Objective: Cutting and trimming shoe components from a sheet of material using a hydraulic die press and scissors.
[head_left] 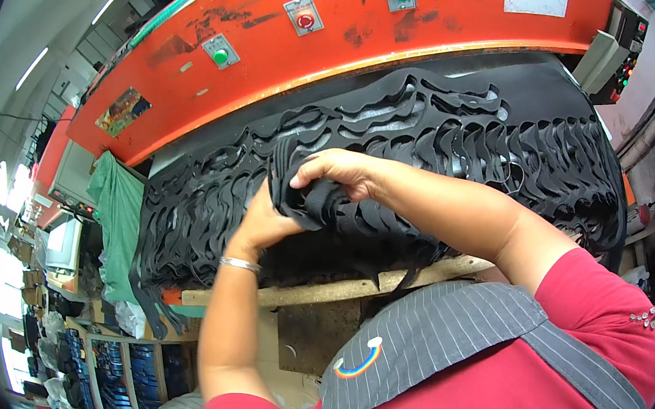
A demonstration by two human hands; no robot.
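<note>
A stack of curved black sheet pieces (283, 169) is gripped between my two hands over the middle of the bed. My left hand (265, 217), a silver bangle at its wrist, closes round the near left side of the stack. From the right, my right hand (340, 171) curls its fingers over the stack's upper part. A rolled black piece (324, 198) shows just under my right fingers. Around and below both hands lies a layered black sheet (535, 146), cut into many wavy strips and openings.
Behind the sheet stands a red machine beam (257, 48) with two green buttons and a red one (305, 21). A wooden rail (314, 291) borders the near edge. Green cloth (113, 224) hangs at the left, above a shelf rack (116, 389). A control box (624, 54) is at the right.
</note>
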